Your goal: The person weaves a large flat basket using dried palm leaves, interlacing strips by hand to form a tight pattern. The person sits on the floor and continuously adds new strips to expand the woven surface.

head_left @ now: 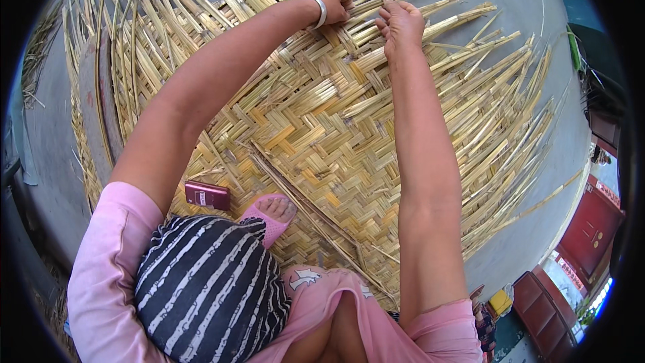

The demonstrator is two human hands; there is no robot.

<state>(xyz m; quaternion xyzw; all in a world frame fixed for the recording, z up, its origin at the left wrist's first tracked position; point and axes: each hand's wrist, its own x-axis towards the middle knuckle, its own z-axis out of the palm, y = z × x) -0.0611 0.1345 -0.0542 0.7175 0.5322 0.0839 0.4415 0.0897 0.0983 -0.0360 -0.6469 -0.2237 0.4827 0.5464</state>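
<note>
A large woven mat (322, 117) of yellow-brown split reed lies under me, its herringbone weave tight in the middle and its loose strips (497, 64) fanning out at the far and right edges. At the far edge, my left hand (334, 5), with a silver bangle (318, 11) at its wrist, is closed with curled fingers on a reed strip by the weave. Just right of it is my right hand (403, 23), its fingers bent together in a pinch above the strips. What lies between those fingertips is too small to make out.
A dark pink phone-like case (207, 195) lies on the mat beside my pink sandal (274, 215). Thin loose sticks (302, 202) cross the weave. A curved wooden piece (97, 94) presses on the strips at left. Grey floor (531, 208) surrounds the mat; red doors (591, 232) stand at right.
</note>
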